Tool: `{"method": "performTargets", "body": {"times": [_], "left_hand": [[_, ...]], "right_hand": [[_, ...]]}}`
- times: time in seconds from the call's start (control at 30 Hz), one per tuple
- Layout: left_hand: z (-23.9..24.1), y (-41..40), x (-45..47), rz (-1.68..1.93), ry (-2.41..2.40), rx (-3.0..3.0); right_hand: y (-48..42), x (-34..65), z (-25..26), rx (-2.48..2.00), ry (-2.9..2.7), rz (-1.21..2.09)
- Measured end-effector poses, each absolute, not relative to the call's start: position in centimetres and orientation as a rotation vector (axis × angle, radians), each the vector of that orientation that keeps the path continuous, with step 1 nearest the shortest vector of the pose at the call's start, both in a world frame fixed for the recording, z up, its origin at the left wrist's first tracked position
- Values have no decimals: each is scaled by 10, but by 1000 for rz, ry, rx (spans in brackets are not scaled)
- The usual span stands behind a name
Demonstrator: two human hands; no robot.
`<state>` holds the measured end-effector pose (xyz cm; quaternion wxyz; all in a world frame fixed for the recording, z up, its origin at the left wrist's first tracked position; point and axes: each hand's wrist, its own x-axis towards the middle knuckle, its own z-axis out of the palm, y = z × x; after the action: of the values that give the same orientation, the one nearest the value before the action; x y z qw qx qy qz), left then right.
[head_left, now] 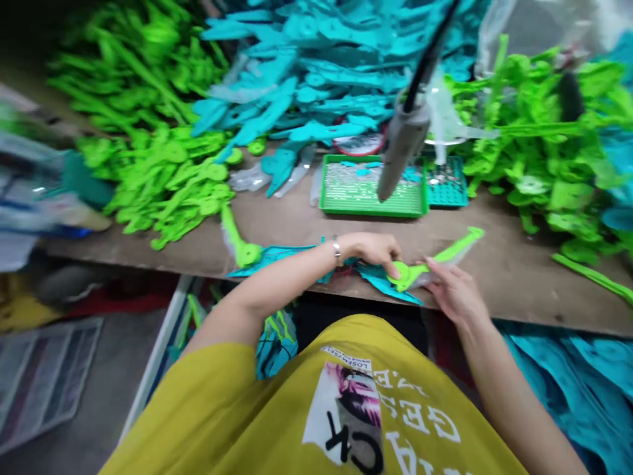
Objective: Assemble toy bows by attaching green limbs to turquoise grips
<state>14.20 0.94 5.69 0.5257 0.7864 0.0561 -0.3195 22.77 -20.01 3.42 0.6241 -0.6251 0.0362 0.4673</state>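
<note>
A bright green plastic arm-shaped part (450,254) with a round end lies at the table's front edge, with a translucent grey piece along its underside. My left hand (376,249) is closed, its fingertips on the round end. Further along, my right hand (457,290) pinches the same part between thumb and fingers. Under the round end is a flat blue plastic part (388,285), which runs left beneath my left wrist. Another green arm-shaped part (242,251) rests at the left end of the blue plastic.
Green parts are heaped at the left (173,171) and right (554,132), with a blue pile (316,59) between. A green tray (373,212) of small pieces and a teal tray (462,198) stand ahead. A grey cylindrical tool (403,142) hangs above on a black cord.
</note>
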Motion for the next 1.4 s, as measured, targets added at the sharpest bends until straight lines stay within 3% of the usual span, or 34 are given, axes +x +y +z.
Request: {"method": "performTargets", "body": {"times": [0.23, 0.43, 0.7, 0.87, 1.13, 1.4], "left_hand": [[54, 9, 150, -668, 131, 1907], [78, -9, 124, -461, 249, 2394], [77, -40, 49, 420, 458, 2654], [56, -58, 4, 900, 561, 2539], [29, -97, 18, 835, 444, 2621], [15, -116, 49, 575, 463, 2725]], "right_hand": [[-224, 294, 28, -1641, -6, 746], [-213, 301, 38, -1674, -7, 780], [-213, 314, 40, -1663, -100, 797], [-206, 325, 55, -1728, -305, 405], [-90, 282, 100, -1599, -930, 413], [-12, 277, 105, -1537, -974, 477]]}}
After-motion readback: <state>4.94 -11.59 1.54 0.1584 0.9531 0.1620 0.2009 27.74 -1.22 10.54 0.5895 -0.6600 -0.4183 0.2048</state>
